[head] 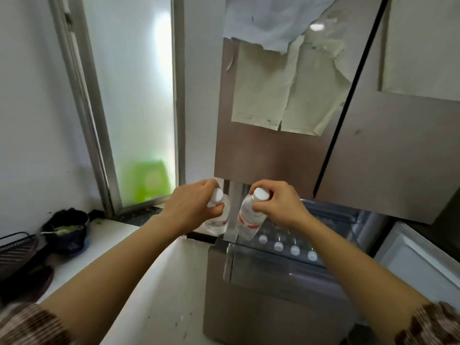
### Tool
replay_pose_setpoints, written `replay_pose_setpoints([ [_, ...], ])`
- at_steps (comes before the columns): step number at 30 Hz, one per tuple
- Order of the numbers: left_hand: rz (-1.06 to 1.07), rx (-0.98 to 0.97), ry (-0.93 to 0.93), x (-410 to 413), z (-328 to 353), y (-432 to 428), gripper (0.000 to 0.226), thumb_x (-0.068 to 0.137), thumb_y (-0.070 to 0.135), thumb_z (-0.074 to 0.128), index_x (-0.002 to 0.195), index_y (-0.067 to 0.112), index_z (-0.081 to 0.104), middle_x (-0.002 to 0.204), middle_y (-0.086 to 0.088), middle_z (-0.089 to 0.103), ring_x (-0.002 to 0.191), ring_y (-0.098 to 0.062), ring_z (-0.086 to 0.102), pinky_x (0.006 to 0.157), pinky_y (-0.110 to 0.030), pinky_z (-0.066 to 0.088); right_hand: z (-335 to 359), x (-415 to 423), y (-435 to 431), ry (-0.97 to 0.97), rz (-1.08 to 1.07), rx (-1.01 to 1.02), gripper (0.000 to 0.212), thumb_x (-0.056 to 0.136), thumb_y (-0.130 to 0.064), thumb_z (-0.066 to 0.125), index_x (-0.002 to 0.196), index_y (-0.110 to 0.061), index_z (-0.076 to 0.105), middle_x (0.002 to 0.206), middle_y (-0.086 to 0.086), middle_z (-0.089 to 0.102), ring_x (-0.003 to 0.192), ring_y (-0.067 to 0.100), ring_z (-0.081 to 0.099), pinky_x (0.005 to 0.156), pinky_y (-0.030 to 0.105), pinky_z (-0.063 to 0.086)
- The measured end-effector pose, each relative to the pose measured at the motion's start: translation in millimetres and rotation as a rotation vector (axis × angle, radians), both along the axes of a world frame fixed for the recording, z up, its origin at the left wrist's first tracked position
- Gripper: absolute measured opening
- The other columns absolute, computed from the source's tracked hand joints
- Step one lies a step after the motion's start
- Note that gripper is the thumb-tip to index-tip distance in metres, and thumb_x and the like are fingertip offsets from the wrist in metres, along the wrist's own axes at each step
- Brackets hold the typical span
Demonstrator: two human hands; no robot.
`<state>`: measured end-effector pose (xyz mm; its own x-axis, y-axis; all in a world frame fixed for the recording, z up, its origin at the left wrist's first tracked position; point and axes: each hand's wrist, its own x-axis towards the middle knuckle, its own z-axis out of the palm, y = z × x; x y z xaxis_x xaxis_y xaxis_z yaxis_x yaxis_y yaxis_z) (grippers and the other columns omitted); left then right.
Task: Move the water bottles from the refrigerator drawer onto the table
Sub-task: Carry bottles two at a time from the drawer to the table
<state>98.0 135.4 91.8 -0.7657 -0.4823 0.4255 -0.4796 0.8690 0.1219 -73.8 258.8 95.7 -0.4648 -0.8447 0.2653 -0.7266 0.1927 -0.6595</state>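
Observation:
My left hand grips the neck of a clear water bottle with a white cap and red label, held in the air by the refrigerator's left edge. My right hand grips the neck of a second such bottle, hanging above the open refrigerator drawer. Several more white-capped bottles stand in a row inside the drawer. The white table lies below my left forearm, to the left of the refrigerator.
A dark pot with greenish food and a dark rack sit on the table's left end. A frosted window rises behind it. The brown refrigerator door carries taped papers. A white open compartment lies at the right.

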Motion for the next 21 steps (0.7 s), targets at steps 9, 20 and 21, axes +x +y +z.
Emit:
replay_pose_setpoints([
  [9, 0.269, 0.087, -0.095, 214, -35, -20, 0.035, 0.087, 0.047, 0.053, 0.108, 0.019, 0.056, 0.107, 0.002, 0.065, 0.097, -0.023, 0.061, 0.075, -0.033, 0.045, -38, 190, -74, -0.042, 0.304, 0.145, 0.023, 0.077, -0.019, 0.072, 0.09, -0.035, 0.063, 0.1, -0.002, 0.063, 0.091, 0.017, 0.059, 0.084, 0.037, 0.055],
  [20, 0.651, 0.302, -0.166, 456, -89, -49, 0.028, 0.088, 0.046, 0.052, 0.095, 0.018, 0.054, 0.094, -0.001, 0.064, 0.082, -0.02, 0.058, 0.063, -0.031, 0.041, -84, 423, -190, 0.07, 0.764, 0.351, 0.023, 0.072, -0.013, 0.073, 0.088, -0.028, 0.064, 0.1, -0.001, 0.059, 0.092, 0.019, 0.056, 0.082, 0.036, 0.054],
  [21, 0.689, 0.303, -0.16, 476, -90, -53, 0.027, 0.088, 0.046, 0.052, 0.094, 0.02, 0.054, 0.093, 0.0, 0.064, 0.081, -0.02, 0.058, 0.061, -0.03, 0.039, -87, 445, -201, 0.081, 0.805, 0.356, 0.024, 0.072, -0.013, 0.073, 0.088, -0.028, 0.064, 0.1, -0.002, 0.059, 0.092, 0.019, 0.057, 0.081, 0.036, 0.054],
])
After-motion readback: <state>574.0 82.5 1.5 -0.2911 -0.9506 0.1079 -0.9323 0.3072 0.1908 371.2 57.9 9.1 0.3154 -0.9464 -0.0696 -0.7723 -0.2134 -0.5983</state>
